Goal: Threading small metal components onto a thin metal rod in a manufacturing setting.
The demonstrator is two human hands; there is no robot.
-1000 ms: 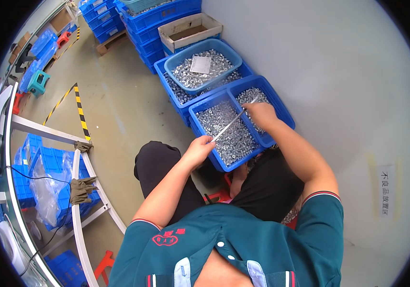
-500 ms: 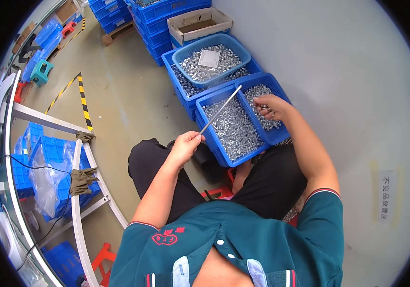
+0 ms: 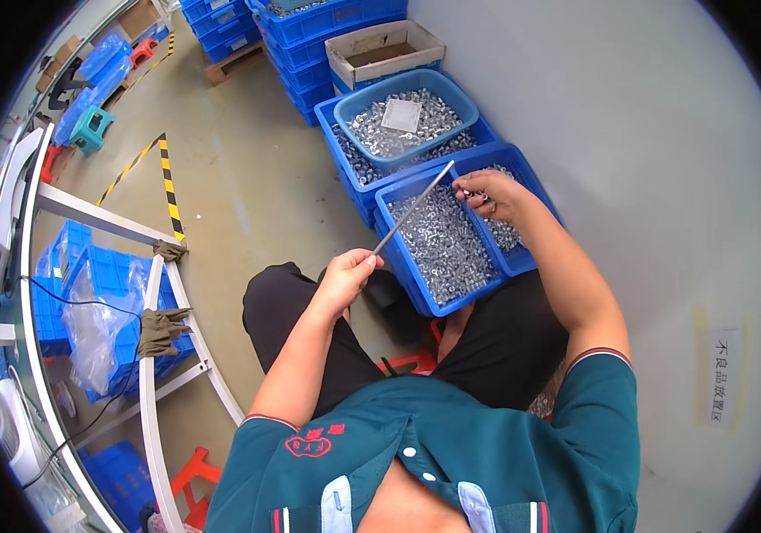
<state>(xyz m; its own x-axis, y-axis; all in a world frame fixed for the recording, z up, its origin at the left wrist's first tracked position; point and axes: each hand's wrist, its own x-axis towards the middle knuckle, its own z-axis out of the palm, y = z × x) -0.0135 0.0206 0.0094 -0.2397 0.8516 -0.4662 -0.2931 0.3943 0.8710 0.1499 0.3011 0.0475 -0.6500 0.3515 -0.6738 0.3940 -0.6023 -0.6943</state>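
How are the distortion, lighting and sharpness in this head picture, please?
All in the head view: fisheye distortion bows the white frame leg, and the corners go black; light on the grey wall is soft; bright glints fleck the small metal parts; the rod in the left hand looks fairly sharp.

Open air above my blue bin (image 3: pixel 467 298), thin rod (image 3: pixel 413 208) slanting over it, wall (image 3: pixel 611 115) bounding my right, crates (image 3: pixel 336 28) stacked beyond.

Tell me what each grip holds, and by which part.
The left grip holds a thin rod by its near end. The right grip holds small metal pieces, too small to tell by which part.
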